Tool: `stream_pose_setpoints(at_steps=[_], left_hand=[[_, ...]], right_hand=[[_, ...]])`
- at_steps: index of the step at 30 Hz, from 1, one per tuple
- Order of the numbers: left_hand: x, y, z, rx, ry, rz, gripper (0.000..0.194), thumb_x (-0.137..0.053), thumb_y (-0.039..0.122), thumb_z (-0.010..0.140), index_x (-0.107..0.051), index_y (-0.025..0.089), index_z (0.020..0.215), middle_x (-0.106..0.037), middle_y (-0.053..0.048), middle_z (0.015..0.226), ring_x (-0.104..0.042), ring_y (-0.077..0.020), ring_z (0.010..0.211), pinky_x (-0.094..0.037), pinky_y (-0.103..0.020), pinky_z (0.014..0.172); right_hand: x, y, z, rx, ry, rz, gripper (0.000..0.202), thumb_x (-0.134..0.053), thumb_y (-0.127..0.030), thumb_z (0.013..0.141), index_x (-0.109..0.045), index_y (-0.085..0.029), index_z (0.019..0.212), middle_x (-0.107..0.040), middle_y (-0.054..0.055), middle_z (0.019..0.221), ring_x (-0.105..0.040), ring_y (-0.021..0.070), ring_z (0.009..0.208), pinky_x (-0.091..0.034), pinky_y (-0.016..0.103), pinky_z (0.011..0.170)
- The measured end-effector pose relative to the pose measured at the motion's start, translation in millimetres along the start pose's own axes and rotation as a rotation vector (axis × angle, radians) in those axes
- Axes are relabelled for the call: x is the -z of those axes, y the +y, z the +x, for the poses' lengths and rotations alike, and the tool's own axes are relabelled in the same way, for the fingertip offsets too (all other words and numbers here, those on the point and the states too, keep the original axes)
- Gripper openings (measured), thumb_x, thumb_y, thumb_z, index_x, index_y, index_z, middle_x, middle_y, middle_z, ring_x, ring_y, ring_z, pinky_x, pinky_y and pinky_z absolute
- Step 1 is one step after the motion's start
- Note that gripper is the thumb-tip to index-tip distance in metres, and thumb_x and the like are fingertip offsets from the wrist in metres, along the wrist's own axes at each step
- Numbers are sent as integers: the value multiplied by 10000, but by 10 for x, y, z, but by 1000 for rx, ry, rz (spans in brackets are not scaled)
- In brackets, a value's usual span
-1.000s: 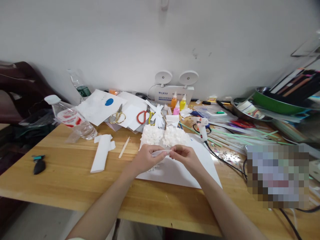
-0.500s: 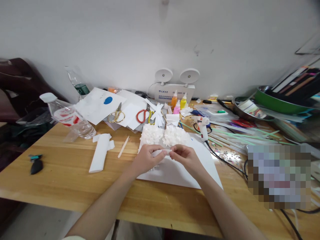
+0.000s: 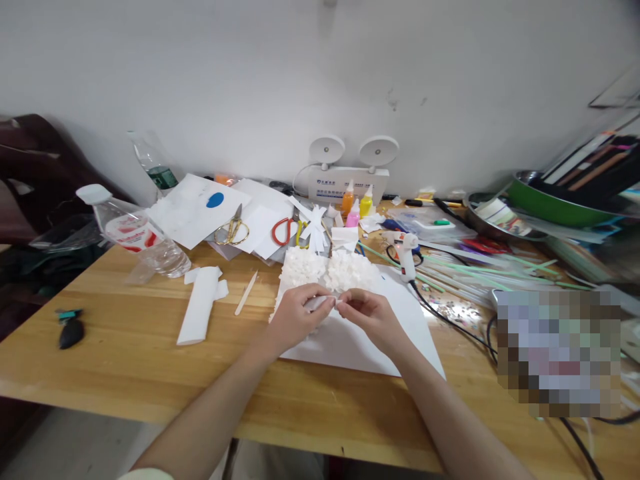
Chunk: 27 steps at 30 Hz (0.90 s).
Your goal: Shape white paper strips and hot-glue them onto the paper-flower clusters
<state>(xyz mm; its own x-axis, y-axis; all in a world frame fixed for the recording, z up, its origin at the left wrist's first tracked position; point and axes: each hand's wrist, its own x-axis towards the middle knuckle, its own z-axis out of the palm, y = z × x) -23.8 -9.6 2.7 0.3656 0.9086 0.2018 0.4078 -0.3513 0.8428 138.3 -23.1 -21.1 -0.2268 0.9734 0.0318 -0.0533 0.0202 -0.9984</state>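
Between my two hands is a small strip of white paper [image 3: 315, 303]. My left hand [image 3: 297, 317] is closed, pinching it between thumb and fingers. The fingertips of my right hand [image 3: 367, 312] pinch its other end, close to the left thumb. Both hands are over a large white sheet [image 3: 400, 333] on the wooden table. Just beyond them, bunches of crumpled white paper pieces [image 3: 350, 270] lie on the sheet, partly hidden by my hands.
On the left are a folded white paper piece [image 3: 199, 307], a wooden stick [image 3: 247, 293] and a water bottle [image 3: 135, 230]. Gold scissors [image 3: 233, 230] lie on papers behind. A glue gun [image 3: 406, 257] with a black cord stands right, near paint bottles [image 3: 353, 215] and straws.
My fingertips have shifted slightly around the paper strip, and less of it shows between the hands. Both hands stay in nearly the same place.
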Motion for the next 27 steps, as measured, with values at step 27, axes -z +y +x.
stream_pose_setpoints(at_steps=[27], left_hand=[[8,-4,-2,15,16,29,108,-507,219,764,-593,166,725,-595,18,654,-493,-82,578,-365,-181,534]], right_hand=[[-6,-42,-17,102,30,-220,135,-574,-310,744,-583,-180,711,-567,11,678,-502,130,641,-411,271,609]])
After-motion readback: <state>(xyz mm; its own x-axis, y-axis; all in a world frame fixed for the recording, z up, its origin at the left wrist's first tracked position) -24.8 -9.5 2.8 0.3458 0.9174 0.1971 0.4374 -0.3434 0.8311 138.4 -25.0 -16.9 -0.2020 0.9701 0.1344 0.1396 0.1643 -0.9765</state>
